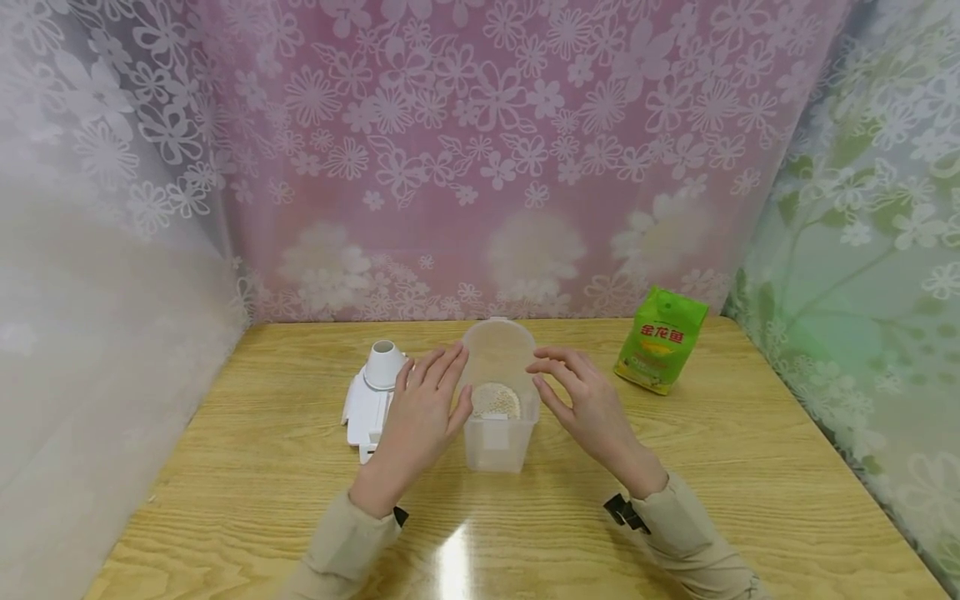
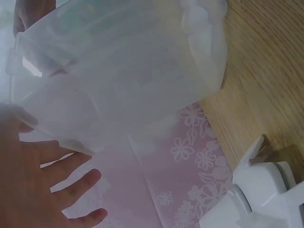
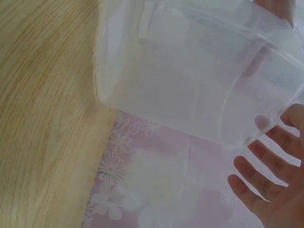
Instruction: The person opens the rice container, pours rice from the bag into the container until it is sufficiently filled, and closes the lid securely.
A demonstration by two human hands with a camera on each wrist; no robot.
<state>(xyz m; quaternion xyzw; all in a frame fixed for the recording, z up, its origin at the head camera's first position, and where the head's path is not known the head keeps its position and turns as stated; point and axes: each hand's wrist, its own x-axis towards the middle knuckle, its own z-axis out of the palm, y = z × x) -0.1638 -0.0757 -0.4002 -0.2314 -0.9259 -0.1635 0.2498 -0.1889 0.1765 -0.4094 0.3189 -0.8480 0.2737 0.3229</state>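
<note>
A tall translucent plastic container (image 1: 497,446) stands upright on the table, with pale grains (image 1: 495,402) at its bottom. My left hand (image 1: 427,404) is at the container's left side, its fingers extended and its fingertips right at the rim. On the other side, my right hand (image 1: 588,408) has its fingers spread and loosely bent close to the right rim. Both wrist views show the container's wall (image 2: 133,61) between the hands, with the thumbs near its upper edge. Partly behind my left hand lies a white plastic piece (image 1: 363,417) bearing a white cone-shaped cup (image 1: 385,365).
A green bag (image 1: 660,342) with red lettering stands at the back right of the wooden table (image 1: 720,467). Pink flowered curtain (image 1: 465,150) hangs behind the table's far edge, and more curtains hang at both sides.
</note>
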